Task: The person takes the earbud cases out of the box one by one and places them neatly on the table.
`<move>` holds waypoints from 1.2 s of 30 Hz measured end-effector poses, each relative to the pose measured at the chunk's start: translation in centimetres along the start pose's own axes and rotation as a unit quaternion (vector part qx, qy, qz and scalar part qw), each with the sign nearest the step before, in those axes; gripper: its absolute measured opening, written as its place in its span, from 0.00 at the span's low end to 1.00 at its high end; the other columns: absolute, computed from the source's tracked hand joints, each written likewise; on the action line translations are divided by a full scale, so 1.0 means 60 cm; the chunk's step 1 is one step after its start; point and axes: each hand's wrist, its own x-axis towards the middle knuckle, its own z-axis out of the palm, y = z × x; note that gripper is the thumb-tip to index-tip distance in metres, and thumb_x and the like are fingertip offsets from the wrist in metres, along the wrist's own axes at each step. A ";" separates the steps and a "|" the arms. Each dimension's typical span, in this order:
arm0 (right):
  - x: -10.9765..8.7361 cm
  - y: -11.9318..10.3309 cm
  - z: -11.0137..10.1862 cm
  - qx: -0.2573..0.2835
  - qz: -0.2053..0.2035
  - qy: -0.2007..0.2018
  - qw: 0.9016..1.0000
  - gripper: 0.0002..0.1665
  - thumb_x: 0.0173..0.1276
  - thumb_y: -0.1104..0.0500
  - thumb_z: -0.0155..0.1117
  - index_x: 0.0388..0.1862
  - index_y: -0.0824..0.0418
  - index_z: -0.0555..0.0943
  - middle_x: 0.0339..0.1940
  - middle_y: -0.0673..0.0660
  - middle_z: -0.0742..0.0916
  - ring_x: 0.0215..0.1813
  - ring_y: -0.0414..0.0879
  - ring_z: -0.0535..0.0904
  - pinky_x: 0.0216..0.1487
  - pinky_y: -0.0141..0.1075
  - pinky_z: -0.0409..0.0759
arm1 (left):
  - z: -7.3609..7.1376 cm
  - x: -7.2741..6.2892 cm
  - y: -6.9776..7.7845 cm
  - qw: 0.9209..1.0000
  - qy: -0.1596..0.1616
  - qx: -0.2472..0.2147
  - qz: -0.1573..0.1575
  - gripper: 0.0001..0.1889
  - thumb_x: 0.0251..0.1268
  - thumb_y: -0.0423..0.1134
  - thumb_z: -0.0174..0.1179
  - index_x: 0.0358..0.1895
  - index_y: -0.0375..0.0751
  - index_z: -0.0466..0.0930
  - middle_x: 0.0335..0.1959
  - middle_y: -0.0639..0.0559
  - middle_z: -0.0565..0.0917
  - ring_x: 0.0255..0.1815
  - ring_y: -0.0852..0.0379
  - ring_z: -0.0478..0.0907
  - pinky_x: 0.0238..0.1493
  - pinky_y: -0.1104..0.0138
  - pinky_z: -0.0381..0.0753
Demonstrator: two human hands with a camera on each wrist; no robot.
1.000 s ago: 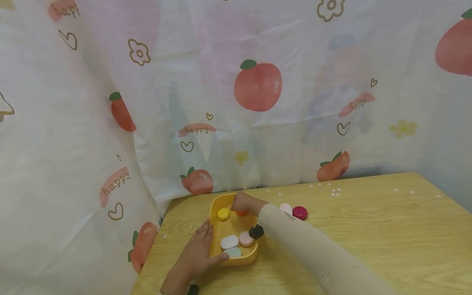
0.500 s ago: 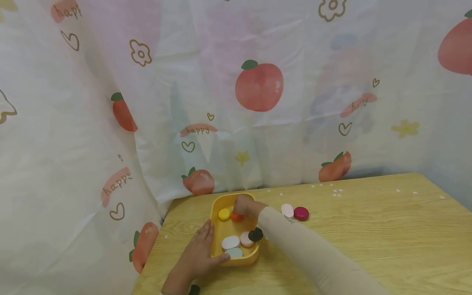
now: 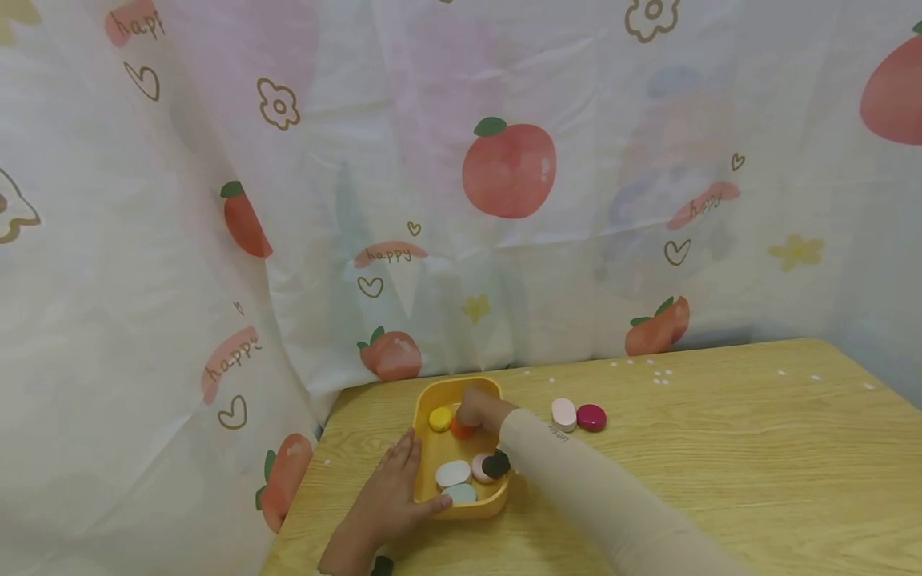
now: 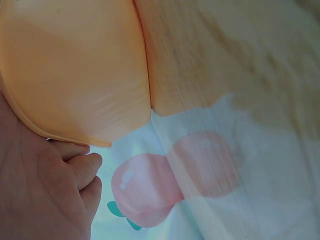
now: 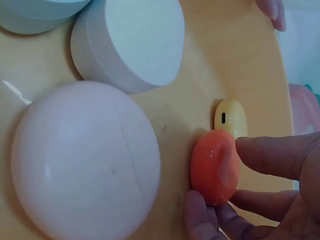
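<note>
A yellow-orange tray [image 3: 492,506] with raised walls sits on the table. My left hand [image 3: 382,496] rests against its left wall, fingers extended along the outside and thumb over the near rim. Inside the far end, my right hand [image 3: 481,406] pinches an orange earbud case [image 5: 215,167] between thumb and fingers. Right beside that case is a yellow earbud case [image 3: 440,418], its charging port showing in the right wrist view. Toward the near end lie a white case [image 3: 453,474], a pale green case [image 3: 461,494] and a pale pink round case [image 5: 85,160].
To the right of the tray, a light pink case [image 3: 564,414] and a dark red case [image 3: 591,417] lie side by side on the wooden table [image 3: 720,464]. Small white specks dot the far part of the tabletop. A fruit-printed curtain [image 3: 432,120] hangs behind.
The orange earbud case has shifted left and slightly nearer in my right hand, up close to the yellow one. My left hand stays on the tray.
</note>
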 end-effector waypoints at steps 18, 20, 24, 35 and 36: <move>-0.019 0.002 0.002 -0.022 -0.030 0.017 0.999 0.11 0.49 0.72 0.68 0.19 0.66 0.73 0.20 0.56 0.72 0.22 0.46 0.65 0.20 0.31 0.63 | 0.000 0.002 0.002 1.000 -0.003 0.005 0.002 0.56 0.59 0.75 0.48 0.75 0.29 0.51 0.78 0.38 0.47 0.77 0.45 0.46 0.72 0.49 0.50; -0.019 0.003 0.004 -0.012 -0.031 0.017 0.999 0.12 0.48 0.72 0.68 0.18 0.65 0.73 0.19 0.56 0.72 0.20 0.46 0.64 0.19 0.31 0.62 | 0.001 0.002 0.001 1.000 -0.003 0.007 0.002 0.56 0.59 0.75 0.48 0.75 0.29 0.51 0.78 0.38 0.47 0.77 0.45 0.46 0.72 0.49 0.51; -0.007 0.005 0.010 0.006 -0.013 0.015 1.000 0.11 0.47 0.73 0.68 0.18 0.67 0.73 0.19 0.58 0.74 0.19 0.47 0.66 0.17 0.32 0.65 | 0.002 0.002 0.001 1.000 -0.006 0.007 0.000 0.56 0.60 0.75 0.48 0.75 0.29 0.51 0.78 0.38 0.47 0.77 0.45 0.46 0.72 0.48 0.51; -0.013 0.003 0.010 0.108 0.005 -0.002 0.994 0.11 0.48 0.75 0.73 0.23 0.70 0.77 0.23 0.57 0.76 0.23 0.48 0.72 0.24 0.35 0.77 | 0.003 0.002 -0.001 1.000 0.000 0.004 0.001 0.56 0.59 0.75 0.49 0.75 0.29 0.51 0.77 0.38 0.48 0.77 0.45 0.46 0.72 0.48 0.51; -0.016 0.003 0.009 0.107 -0.003 -0.001 0.994 0.10 0.48 0.74 0.74 0.22 0.70 0.78 0.22 0.56 0.76 0.22 0.47 0.71 0.24 0.34 0.75 | 0.003 0.001 -0.001 1.000 0.001 0.004 0.002 0.56 0.59 0.75 0.50 0.75 0.28 0.51 0.77 0.38 0.48 0.77 0.45 0.46 0.72 0.48 0.51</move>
